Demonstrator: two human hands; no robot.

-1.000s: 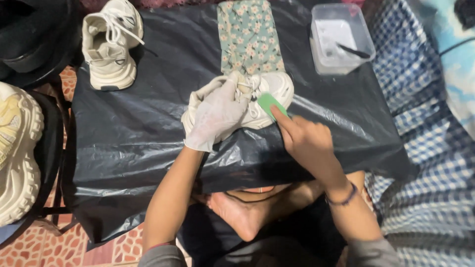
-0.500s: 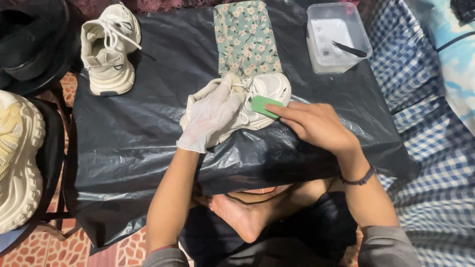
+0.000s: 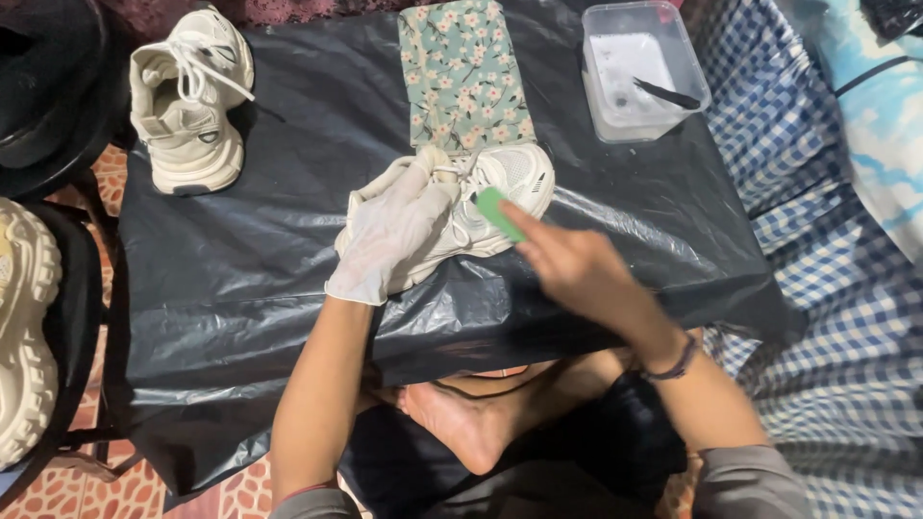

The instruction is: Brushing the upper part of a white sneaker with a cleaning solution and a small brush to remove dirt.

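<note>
A white sneaker (image 3: 505,187) lies on its side on the black plastic sheet (image 3: 288,288). My left hand (image 3: 394,231), in a white glove, grips the sneaker's heel end and holds it down. My right hand (image 3: 577,269), bare, pinches a small green sponge (image 3: 498,211) and presses it against the sneaker's side, near the toe. A dark band sits on that wrist.
The second white sneaker (image 3: 187,101) stands at the back left. A floral cloth (image 3: 461,72) lies behind the held shoe. A clear plastic tub (image 3: 639,72) with a dark brush stands at the back right. A cream chunky shoe (image 3: 24,336) sits at far left, checked fabric (image 3: 827,288) on the right.
My right hand has slid the green sponge along the sneaker's side, first leftward toward the laces, then back out to the toe. The gloved hand keeps its hold.
</note>
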